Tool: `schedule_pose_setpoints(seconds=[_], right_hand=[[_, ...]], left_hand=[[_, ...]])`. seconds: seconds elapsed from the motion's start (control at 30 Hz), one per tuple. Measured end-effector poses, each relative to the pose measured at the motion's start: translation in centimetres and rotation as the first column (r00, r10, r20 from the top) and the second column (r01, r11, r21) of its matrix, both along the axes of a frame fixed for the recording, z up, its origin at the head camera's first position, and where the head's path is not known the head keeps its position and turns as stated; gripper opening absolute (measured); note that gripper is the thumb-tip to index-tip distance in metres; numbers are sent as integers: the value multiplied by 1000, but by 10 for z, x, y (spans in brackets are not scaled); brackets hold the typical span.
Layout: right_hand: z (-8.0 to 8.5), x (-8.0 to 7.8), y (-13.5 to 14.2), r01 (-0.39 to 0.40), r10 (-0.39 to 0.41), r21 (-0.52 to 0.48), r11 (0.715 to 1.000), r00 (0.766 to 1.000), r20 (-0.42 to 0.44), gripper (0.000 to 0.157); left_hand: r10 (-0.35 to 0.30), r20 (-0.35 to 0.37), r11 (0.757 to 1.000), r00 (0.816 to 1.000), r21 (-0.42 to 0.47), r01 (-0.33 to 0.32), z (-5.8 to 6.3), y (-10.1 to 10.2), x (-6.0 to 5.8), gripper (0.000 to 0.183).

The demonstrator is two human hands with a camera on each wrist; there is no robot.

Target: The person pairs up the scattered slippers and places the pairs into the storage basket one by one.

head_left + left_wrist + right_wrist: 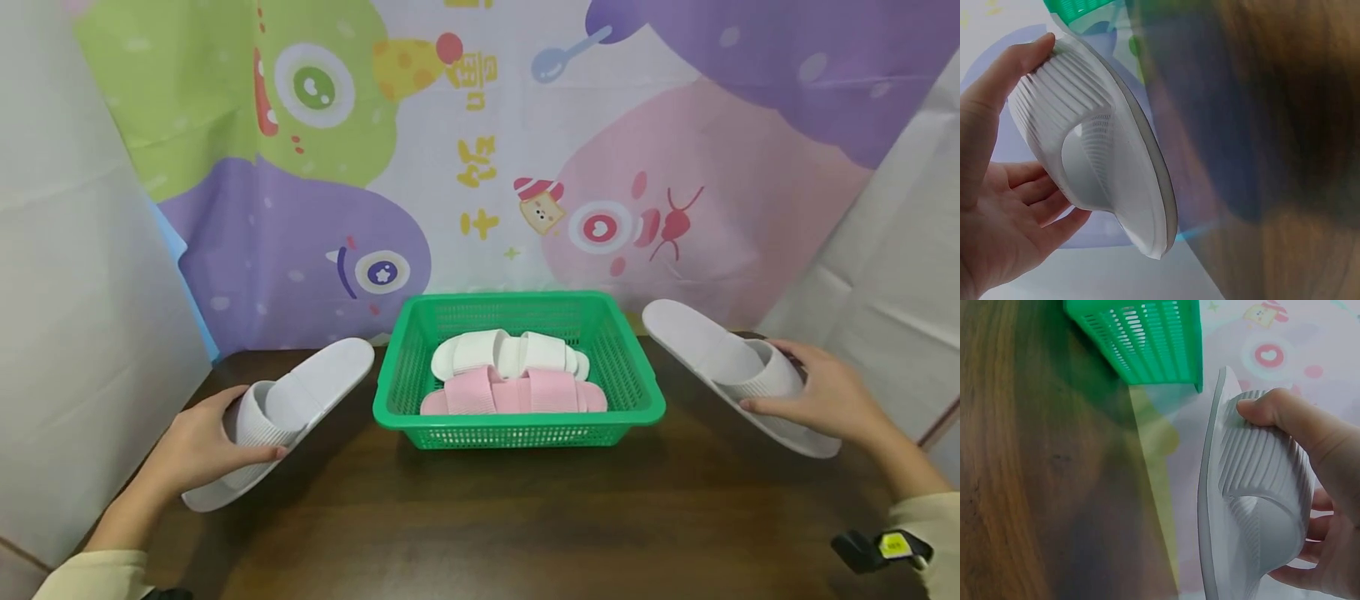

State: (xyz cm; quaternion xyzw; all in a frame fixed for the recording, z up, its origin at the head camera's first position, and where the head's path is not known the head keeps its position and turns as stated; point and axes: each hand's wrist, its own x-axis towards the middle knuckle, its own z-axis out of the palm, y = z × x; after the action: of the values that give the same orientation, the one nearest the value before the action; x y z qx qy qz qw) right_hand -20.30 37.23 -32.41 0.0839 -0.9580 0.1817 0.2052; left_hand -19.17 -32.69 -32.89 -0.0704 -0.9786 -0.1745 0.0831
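Observation:
On the left side of the head view, my left hand [197, 446] grips a light grey slide slipper [322, 379] across its ribbed strap, sole tilted, toe up toward the basket. The left wrist view shows the thumb on the ribbed strap [1063, 87] and the fingers at its far side. My right hand [832, 392] holds a matching grey slipper [693, 337] by its strap, tilted the other way. Between them stands a green plastic basket [517, 419]. Inside it lie white slippers [480, 350] at the back and pink slippers [510, 394] in front.
The basket sits on a dark brown wooden table [480, 517], near its back edge. Behind hangs a cloth backdrop [465, 258] printed with cartoon monsters. White cloth [82, 275] hangs at both sides.

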Motion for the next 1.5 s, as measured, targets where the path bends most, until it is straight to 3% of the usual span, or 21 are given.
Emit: schedule_pose_setpoints(seconds=[0.43,1.13,1.33,1.5], right_hand=[[12,-3,-19,-65,68,32,997,993,-96,89],[27,-1,-47,-109,119,106,988,988,-95,91],[29,0,-51,-123,129,98,988,990,-61,89],[29,-2,-54,-145,154,99,984,985,-81,88]], left_hand=[[-15,-43,1000,999,5,15,9,4,3,103],[-66,-100,998,993,6,67,20,20,4,106],[-82,-97,997,992,7,83,25,22,2,103],[-81,-85,997,993,3,82,28,25,3,103]])
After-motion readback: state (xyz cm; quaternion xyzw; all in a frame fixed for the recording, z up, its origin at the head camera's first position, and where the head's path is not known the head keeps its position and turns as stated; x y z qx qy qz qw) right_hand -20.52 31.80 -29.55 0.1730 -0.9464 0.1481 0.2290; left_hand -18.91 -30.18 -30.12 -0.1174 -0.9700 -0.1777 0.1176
